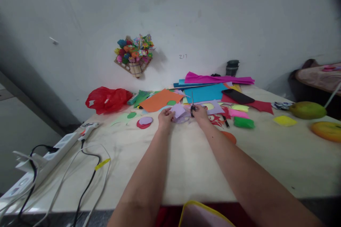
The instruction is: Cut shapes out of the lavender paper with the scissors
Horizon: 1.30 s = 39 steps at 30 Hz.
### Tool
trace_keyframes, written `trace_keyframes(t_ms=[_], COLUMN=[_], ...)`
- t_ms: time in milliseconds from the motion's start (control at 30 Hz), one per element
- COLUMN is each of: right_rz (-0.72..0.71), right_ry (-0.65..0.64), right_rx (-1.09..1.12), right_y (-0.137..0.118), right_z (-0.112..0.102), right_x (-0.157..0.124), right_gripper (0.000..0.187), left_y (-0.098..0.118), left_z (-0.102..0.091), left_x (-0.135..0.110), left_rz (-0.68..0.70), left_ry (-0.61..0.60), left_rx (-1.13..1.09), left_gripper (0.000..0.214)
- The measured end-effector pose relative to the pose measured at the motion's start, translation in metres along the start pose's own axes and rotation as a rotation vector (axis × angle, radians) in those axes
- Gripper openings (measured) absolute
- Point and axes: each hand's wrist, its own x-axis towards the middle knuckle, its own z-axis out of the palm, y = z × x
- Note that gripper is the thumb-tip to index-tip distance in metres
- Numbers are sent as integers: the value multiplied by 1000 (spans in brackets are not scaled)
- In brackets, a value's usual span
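Between the fingers of my left hand [165, 117] is a small piece of lilac paper [178, 110], held just above the table. My right hand [199, 114] is closed round a pair of dark-handled scissors [192, 106], whose blades point up and away from me. The scissors are to the right of the paper and apart from it. More lilac scraps lie beneath the hands. Near the right hand are a lilac sheet with a cut-out [217, 107] and red cut paper scraps [216, 120]. A green paper circle [171, 103] lies just beyond the left hand.
Orange paper [161, 100], blue paper [204, 93] and a black phone [238, 96] lie behind the hands. At left are a red plastic bag [108, 100], lilac circle [146, 120] and power strip [50, 161] with cables. A green packet [244, 122] and green fruit [307, 110] lie right.
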Motion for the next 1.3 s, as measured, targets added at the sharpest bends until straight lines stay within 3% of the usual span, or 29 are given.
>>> trace_keyframes(t_ms=[100,367,600,833,1000,1133,1300], right_rz=[103,99,59,142,177,163,165], right_ry=[80,12,-82,-210,-299,-385,-479], right_rx=[151,311,407,371,273,212,160], right_y=[-4,-8,-17,-36,-42,-42,-47], right_z=[5,13,14,8,6,3,-5], right_x=[-2,-5,-12,-26,-33,-34,-37], right_gripper=[32,32,44,46,37,24,27], left_y=[2,6,-1,1,3,3,4], left_z=[0,0,3,4,2,1,0], left_x=[-2,-6,-5,-7,-7,-6,-5], left_rz=[-7,-33,-58,-100,-148,-163,-181], left_ry=[-33,-85,-194,-140,-127,-116,-91], left_rx=[-36,-30,20,-64,-130,-143,-160], left_gripper=[43,50,41,41,40,35,30])
